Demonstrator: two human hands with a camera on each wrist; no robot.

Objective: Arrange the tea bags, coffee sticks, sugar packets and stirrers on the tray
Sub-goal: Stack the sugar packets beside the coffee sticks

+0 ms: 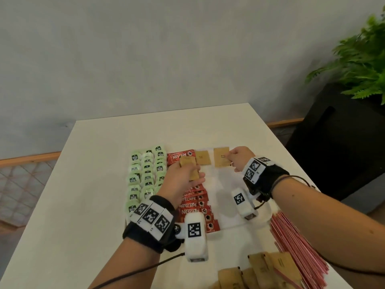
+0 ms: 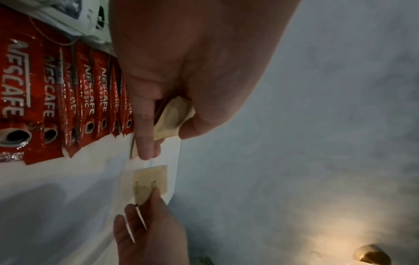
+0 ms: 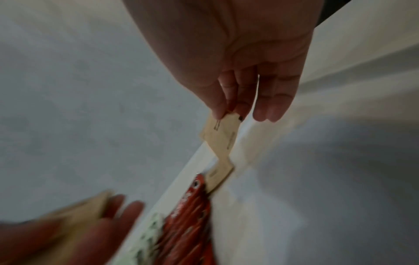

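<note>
The head camera looks down from above the near table (image 1: 87, 184) edge, facing the far wall. Each wrist camera looks close along its palm toward the fingers. All three views share the tray's (image 1: 225, 184) far end.

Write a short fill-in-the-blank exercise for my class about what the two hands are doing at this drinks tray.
1. The right hand pinches one brown ____ at the far edge of the tray.
2. The left hand grips a stack of packets coloured ____.
3. The coffee sticks are coloured ____.
4. The tea bags lie to the ____ of the coffee sticks.

Missing words: packet; brown; red; left
</note>
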